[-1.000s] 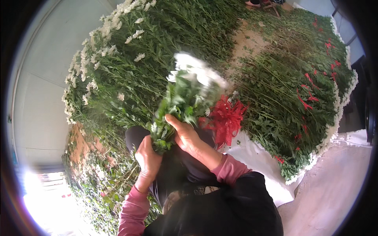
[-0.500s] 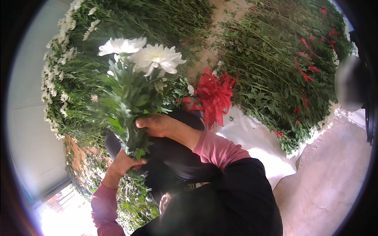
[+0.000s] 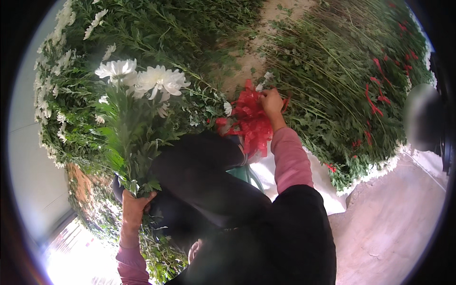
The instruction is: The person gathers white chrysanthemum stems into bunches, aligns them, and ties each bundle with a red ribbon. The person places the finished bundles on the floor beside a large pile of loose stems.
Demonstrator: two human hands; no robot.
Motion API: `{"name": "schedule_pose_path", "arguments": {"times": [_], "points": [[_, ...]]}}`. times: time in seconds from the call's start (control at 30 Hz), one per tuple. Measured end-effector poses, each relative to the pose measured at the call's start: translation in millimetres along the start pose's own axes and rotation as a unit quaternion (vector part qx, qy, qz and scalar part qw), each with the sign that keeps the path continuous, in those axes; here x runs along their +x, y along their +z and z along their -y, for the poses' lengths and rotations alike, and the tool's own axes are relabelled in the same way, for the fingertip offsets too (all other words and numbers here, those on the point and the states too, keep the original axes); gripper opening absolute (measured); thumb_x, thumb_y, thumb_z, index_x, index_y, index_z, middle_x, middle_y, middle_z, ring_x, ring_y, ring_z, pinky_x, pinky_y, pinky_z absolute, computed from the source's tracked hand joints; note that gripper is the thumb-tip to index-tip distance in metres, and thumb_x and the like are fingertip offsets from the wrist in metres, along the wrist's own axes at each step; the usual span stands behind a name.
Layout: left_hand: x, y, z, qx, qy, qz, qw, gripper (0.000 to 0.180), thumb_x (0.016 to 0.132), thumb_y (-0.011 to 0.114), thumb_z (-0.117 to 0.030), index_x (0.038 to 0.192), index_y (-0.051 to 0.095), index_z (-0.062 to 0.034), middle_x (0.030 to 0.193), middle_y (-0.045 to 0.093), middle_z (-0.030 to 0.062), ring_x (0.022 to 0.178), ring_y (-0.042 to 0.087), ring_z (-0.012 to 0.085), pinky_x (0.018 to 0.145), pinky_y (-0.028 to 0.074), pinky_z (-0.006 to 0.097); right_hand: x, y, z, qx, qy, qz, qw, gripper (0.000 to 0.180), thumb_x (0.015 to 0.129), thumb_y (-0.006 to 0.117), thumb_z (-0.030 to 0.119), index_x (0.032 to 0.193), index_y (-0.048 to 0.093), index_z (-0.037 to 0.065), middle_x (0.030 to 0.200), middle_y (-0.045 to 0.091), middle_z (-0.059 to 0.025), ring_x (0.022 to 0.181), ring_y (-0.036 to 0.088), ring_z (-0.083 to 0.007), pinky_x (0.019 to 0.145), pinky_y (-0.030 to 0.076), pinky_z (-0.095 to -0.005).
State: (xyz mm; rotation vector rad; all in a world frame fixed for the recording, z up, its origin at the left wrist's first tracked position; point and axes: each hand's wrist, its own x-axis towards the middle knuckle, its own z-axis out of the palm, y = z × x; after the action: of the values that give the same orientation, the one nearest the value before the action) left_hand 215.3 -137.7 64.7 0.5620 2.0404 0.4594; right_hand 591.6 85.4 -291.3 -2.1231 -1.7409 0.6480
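Grasping the lower end of a leafy green bunch of large white many-petalled flowers (image 3: 135,123), the left hand (image 3: 136,202) has its fingers wrapped around the stems, just below the lowest leaves. The bunch stands nearly upright on the person's left, beside a leg in dark trousers (image 3: 204,166), with its white heads at the top. The right hand (image 3: 271,102) reaches out ahead of the knee and touches the right side of a loose, shiny red ribbon heap (image 3: 251,118); its fingertips are bent against the strips, but whether they have closed on one cannot be told. The ribbon heap lies near the knee, well apart from the bunch. A small white flower (image 3: 228,109) sits just beside its left edge. Beyond the bunch spreads a broad heap of green leafy stems (image 3: 166,40), with white heads along its left rim. Another wide heap of cut green stems (image 3: 327,80) lies on the right, dotted with narrow red ribbon ties (image 3: 373,100) and edged with white flower heads (image 3: 375,175). Between the two heaps runs a strip of brown ground (image 3: 244,71). A white sheet (image 3: 328,192) shows beside the right arm's ribbed pink sleeve (image 3: 292,159).
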Motion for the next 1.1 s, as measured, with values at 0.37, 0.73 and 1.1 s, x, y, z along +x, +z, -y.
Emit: {"name": "schedule_pose_path", "arguments": {"times": [0.37,0.73,1.1], "points": [[-15.2,-25.1,-7.7,-0.218,0.051,0.148,0.963,0.03,0.076,0.072,0.001,0.104,0.061,0.0043,0.084,0.068,0.0183,0.051,0.061,0.0186,0.044,0.048,0.024,18.3,-92.6,5.8,0.442,0.123,0.092,0.884,0.028,0.097,0.063,0.026,0.101,0.068,-0.001,0.091,0.074,-0.0105,0.075,0.07,-0.0182,0.067,0.052,-0.0304],[-103.7,-92.4,-65.2,-0.294,0.322,0.232,0.869,0.058,0.075,0.075,-0.015,0.124,0.054,0.0078,0.097,0.067,0.0276,0.052,0.063,0.0219,0.041,0.045,0.026,-128.0,-271.6,329.8,0.569,-0.362,0.401,0.62,0.039,0.106,0.046,0.031,0.101,0.062,-0.005,0.096,0.069,-0.0193,0.085,0.07,-0.0305,0.08,0.057,-0.0423],[-63.4,-75.5,-5.7,-0.16,0.157,0.184,0.957,0.033,0.069,0.079,0.006,0.099,0.064,0.0084,0.077,0.069,0.0138,0.051,0.063,0.018,0.047,0.053,0.031,-215.0,-237.9,324.8,0.579,-0.445,0.37,0.574,0.034,0.106,0.045,0.029,0.111,0.06,-0.001,0.108,0.06,-0.0181,0.072,0.066,-0.0187,0.065,0.053,-0.031]]}}
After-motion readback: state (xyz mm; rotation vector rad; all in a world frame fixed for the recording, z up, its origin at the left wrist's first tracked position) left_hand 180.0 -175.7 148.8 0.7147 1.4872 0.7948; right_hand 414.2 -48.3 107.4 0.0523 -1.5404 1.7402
